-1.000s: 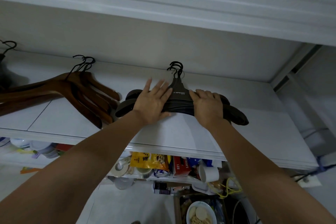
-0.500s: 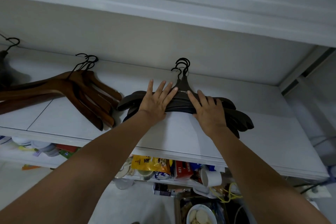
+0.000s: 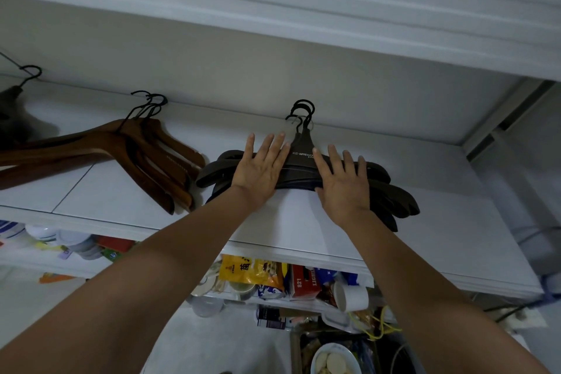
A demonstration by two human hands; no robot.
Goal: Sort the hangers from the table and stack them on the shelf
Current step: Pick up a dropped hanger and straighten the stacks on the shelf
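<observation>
Hangers of dark plastic (image 3: 301, 161) lay stacked on the white shelf (image 3: 291, 222), hooks pointing toward the back wall, their arms fanned out a little at both ends. Both hands lay flat on the stack, fingers straight and spread. The left hand (image 3: 261, 168) pressed on the stack's left arm. The right hand (image 3: 344, 184) pressed on its right arm, thumb at the front edge. On the same shelf, just beside the dark stack to the left, lay a stack of brown wooden hangers (image 3: 136, 158). A lower shelf beneath held a yellow packet (image 3: 243, 270), a red box (image 3: 305, 282) and a white cup (image 3: 352, 296) tipped on its side.
</observation>
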